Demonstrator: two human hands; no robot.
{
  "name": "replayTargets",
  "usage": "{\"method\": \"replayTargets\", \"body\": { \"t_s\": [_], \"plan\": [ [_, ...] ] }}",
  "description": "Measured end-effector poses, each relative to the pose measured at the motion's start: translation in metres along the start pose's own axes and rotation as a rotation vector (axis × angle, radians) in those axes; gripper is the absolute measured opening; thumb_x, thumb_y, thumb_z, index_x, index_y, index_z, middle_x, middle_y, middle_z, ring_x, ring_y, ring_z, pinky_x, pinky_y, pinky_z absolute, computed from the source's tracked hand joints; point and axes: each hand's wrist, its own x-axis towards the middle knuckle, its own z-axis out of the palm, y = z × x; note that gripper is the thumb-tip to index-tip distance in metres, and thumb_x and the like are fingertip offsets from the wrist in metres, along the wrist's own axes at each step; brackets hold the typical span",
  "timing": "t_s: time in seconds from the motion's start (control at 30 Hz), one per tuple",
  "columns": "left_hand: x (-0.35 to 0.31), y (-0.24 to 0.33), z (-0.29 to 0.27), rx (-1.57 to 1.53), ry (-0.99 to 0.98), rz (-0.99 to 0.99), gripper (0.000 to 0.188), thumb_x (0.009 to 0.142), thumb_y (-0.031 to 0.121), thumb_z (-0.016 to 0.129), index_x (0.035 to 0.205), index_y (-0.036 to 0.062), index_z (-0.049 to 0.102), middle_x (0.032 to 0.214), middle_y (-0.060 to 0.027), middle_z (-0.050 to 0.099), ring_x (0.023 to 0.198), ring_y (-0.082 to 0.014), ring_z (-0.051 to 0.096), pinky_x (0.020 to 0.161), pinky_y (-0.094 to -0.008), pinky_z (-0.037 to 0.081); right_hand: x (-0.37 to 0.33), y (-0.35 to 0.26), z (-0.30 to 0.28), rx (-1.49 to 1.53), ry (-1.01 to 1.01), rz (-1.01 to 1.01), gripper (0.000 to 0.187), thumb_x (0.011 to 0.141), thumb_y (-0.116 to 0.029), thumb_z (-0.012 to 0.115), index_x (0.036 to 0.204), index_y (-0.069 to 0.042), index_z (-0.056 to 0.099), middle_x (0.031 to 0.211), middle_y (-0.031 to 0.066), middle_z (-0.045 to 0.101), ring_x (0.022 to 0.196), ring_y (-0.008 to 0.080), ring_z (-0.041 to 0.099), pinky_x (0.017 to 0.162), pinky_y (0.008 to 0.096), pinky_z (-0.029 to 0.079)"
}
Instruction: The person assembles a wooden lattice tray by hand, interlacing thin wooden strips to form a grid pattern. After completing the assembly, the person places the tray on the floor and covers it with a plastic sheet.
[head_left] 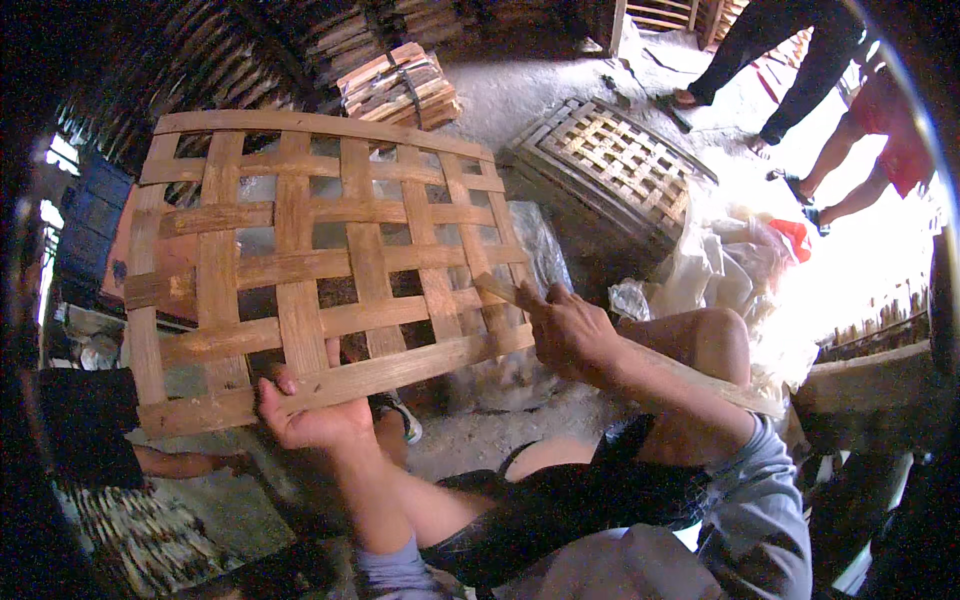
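Note:
A woven bamboo lattice panel (365, 265) fills the left and middle of the head view, tilted up above my lap. My left hand (320, 422) is closed on its near rim, fingers curled round the edge from below. At the panel's right side, my right hand (575, 338) grips a long, pale bamboo strip (705, 383). The strip's front end lies against the weave near the right edge. Its other end trails back under my right forearm, past my raised knee. The fingertips behind the panel are mostly hidden.
Similar lattice panels lie stacked (640, 160) on the floor ahead. A tied bundle of wood slats (400, 85) lies behind my panel. Clear plastic sheeting (735, 260) is heaped at right. Another person's arm (190, 463) reaches in at lower left; two people's legs (815, 75) stand at upper right.

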Motion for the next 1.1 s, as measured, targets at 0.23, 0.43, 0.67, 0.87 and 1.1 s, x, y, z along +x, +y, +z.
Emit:
{"method": "replayTargets", "body": {
  "t_s": [0.23, 0.43, 0.67, 0.87, 1.1],
  "plan": [
    [0.007, 0.012, -0.01, -0.096, -0.103, 0.002, 0.04, 0.094, 0.042, 0.052, 0.064, 0.0153, 0.046, 0.115, -0.0209, 0.066, 0.128, -0.0431, 0.05, 0.111, -0.0642, 0.03, 0.008, -0.005, -0.007, 0.042, -0.119, 0.06, 0.039, 0.098, -0.018, 0.045, 0.136, -0.011, 0.048, 0.105, 0.0288, 0.06, 0.092, 0.0479, 0.064, 0.078, 0.0539, 0.052],
    [0.003, 0.008, 0.002, -0.104, -0.14, -0.06, 0.04, 0.094, 0.044, 0.051, 0.066, 0.016, 0.046, 0.12, -0.0221, 0.064, 0.133, -0.044, 0.046, 0.114, -0.065, 0.024, 0.042, 0.005, -0.008, 0.015, 0.002, 0.036, 0.046, 0.09, -0.014, 0.049, 0.136, -0.007, 0.045, 0.106, 0.0299, 0.063, 0.086, 0.0491, 0.066, 0.076, 0.0572, 0.054],
    [0.008, 0.004, -0.002, -0.001, -0.069, 0.035, 0.039, 0.092, 0.044, 0.054, 0.064, 0.0174, 0.047, 0.124, -0.0212, 0.063, 0.126, -0.0455, 0.05, 0.103, -0.0627, 0.038, 0.0, -0.003, -0.014, -0.036, -0.106, -0.001, 0.046, 0.092, -0.016, 0.049, 0.138, -0.015, 0.047, 0.106, 0.0271, 0.064, 0.091, 0.0452, 0.067, 0.075, 0.0559, 0.055],
    [0.018, 0.012, 0.001, -0.057, 0.133, -0.077, 0.039, 0.091, 0.047, 0.052, 0.065, 0.0184, 0.047, 0.122, -0.0182, 0.065, 0.113, -0.0411, 0.057, 0.09, -0.0579, 0.043, 0.007, 0.029, -0.065, -0.061, 0.163, -0.166, 0.032, 0.091, -0.034, 0.064, 0.115, -0.015, 0.071, 0.094, 0.0135, 0.067, 0.085, 0.0349, 0.068, 0.073, 0.0464, 0.055],
    [0.008, -0.02, 0.001, -0.061, 0.203, -0.206, 0.059, 0.087, 0.053, 0.045, 0.124, 0.0083, 0.057, 0.123, -0.0162, 0.062, 0.112, -0.0386, 0.058, 0.092, -0.0582, 0.047, 0.01, 0.022, -0.079, -0.225, 0.148, -0.145, 0.03, 0.086, -0.038, 0.071, 0.106, -0.017, 0.077, 0.086, 0.0106, 0.068, 0.079, 0.0332, 0.068, 0.068, 0.0434, 0.053]
  ]
}}
